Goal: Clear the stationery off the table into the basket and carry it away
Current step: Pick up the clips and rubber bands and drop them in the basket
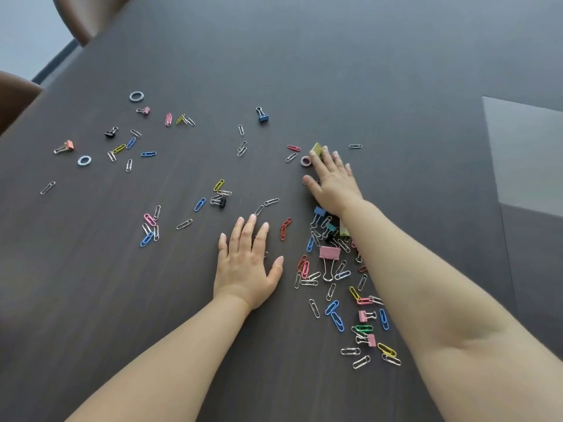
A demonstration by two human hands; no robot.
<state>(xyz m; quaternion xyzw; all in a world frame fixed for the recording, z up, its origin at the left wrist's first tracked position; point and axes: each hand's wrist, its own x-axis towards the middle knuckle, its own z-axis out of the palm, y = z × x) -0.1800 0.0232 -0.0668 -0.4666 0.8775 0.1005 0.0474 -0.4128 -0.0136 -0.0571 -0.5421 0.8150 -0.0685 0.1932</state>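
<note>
Paper clips [332, 307] and binder clips lie scattered on the dark table [365, 71], densest beside the right forearm. Right hand [333, 182] flat, fingers spread, grasping nothing, fingertips touching a yellow binder clip [316, 148]. Left hand [246, 263] flat, released, palm down.

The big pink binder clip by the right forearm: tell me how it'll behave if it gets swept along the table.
The big pink binder clip lies flat with its wire handles spread toward the person, so it should slide rather than roll. Those handles look likely to snag the paper clips touching them and drag them along. The table looks smooth, so a light push from the right hand probably suffices.
</note>
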